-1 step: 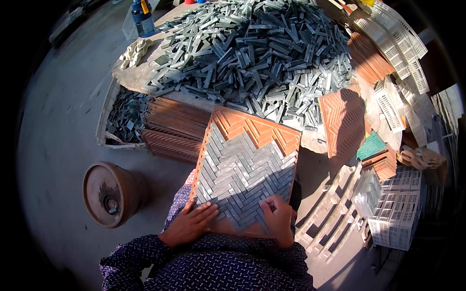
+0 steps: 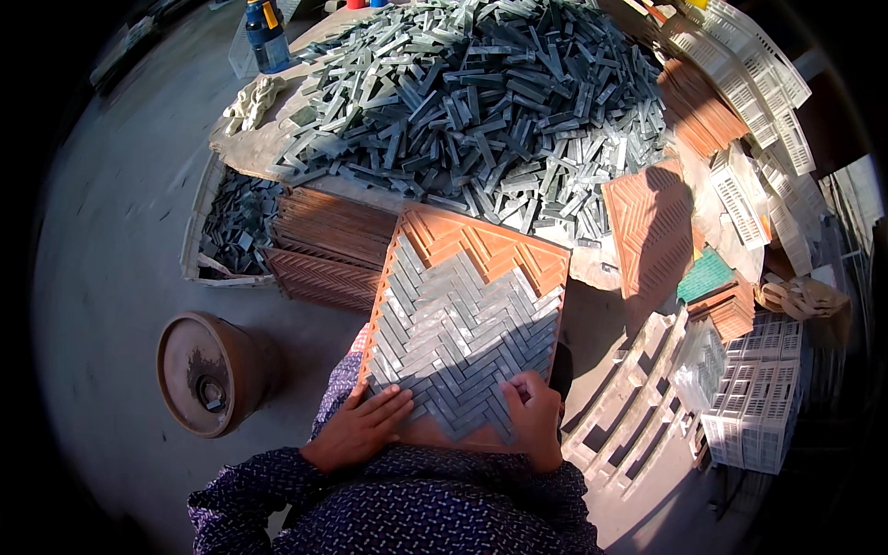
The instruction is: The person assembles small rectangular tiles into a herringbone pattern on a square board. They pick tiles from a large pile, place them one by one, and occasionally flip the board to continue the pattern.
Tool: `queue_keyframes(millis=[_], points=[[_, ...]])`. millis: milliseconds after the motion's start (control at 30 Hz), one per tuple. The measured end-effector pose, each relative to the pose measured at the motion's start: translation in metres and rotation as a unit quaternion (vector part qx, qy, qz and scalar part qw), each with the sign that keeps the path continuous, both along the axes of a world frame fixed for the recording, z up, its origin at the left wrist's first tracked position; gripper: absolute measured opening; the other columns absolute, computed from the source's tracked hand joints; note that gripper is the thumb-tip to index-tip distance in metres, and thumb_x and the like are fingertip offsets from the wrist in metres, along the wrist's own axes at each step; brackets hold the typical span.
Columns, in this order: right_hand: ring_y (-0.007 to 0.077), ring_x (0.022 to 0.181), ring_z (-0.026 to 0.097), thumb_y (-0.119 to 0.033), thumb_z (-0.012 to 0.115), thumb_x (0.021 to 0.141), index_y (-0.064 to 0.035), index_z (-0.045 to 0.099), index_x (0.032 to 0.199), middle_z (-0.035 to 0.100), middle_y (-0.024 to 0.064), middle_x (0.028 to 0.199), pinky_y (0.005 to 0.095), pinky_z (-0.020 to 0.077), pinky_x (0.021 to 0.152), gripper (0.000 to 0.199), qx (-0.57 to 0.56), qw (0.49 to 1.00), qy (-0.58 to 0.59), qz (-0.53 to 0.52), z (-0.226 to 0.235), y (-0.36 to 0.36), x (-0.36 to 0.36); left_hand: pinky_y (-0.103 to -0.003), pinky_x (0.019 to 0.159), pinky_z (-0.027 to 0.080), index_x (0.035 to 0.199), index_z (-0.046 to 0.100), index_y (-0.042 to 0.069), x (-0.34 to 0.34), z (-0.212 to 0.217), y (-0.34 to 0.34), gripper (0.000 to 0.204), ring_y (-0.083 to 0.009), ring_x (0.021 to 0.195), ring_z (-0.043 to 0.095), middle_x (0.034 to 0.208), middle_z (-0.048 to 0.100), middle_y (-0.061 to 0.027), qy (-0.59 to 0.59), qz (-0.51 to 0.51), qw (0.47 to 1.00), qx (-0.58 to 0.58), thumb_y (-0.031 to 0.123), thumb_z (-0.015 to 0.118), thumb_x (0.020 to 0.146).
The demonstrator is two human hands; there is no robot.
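An orange herringbone tray (image 2: pixel 444 231) lies tilted across my lap, its far edge against the worktable. Narrow grey-green stone strips (image 2: pixel 462 324) fill most of its grooves in a zigzag; bare orange grooves show along the far edge. My left hand (image 2: pixel 365 427) rests flat on the near left corner, fingers stretched over the edge strips. My right hand (image 2: pixel 536 418) is closed at the near right side, thumb and curled fingers pressed together against the strips. Whatever it may pinch is hidden by the fingers.
A heap of loose stone strips (image 2: pixel 481 102) covers the table ahead. Stacked orange trays (image 2: pixel 333 231) stand left, another tray (image 2: pixel 652 231) right. A lidded bucket (image 2: pixel 199 370) stands on the floor at left; a wooden pallet (image 2: pixel 624 398) and white crates (image 2: pixel 754 407) are at right.
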State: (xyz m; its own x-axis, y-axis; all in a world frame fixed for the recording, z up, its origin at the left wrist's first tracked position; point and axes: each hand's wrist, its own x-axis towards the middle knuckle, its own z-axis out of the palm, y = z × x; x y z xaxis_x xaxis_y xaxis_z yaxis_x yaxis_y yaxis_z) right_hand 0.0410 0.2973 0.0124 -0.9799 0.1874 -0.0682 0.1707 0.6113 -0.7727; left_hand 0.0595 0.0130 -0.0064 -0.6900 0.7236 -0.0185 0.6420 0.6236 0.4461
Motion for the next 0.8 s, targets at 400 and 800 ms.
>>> queue_keyframes(millis=[400,800], points=[[0.0144,0.059,0.063,-0.012,0.068,0.082,-0.0006,0.06,0.082,0.063,0.0098,0.065,0.0274,0.0481,0.055,0.014,-0.035,0.996,0.049,-0.06,-0.006,0.038,0.006,-0.059,0.106,0.018,0.133,0.044,0.006,0.0,-0.006,0.004,0.063,-0.0249,0.136,0.029,0.145,0.035,-0.0064,-0.04,-0.019,0.997,-0.056,0.031,0.065,0.079],[0.0266,0.072,0.064,-0.009,0.059,0.087,0.0005,0.061,0.099,0.064,0.0165,0.085,0.0325,0.051,0.064,0.015,0.045,0.987,0.144,-0.054,0.003,0.063,-0.007,-0.057,0.108,0.012,0.139,0.034,0.004,-0.032,0.002,0.036,0.079,-0.0243,0.137,0.027,0.147,0.031,-0.0103,-0.003,0.019,0.997,-0.079,0.048,0.059,0.078]])
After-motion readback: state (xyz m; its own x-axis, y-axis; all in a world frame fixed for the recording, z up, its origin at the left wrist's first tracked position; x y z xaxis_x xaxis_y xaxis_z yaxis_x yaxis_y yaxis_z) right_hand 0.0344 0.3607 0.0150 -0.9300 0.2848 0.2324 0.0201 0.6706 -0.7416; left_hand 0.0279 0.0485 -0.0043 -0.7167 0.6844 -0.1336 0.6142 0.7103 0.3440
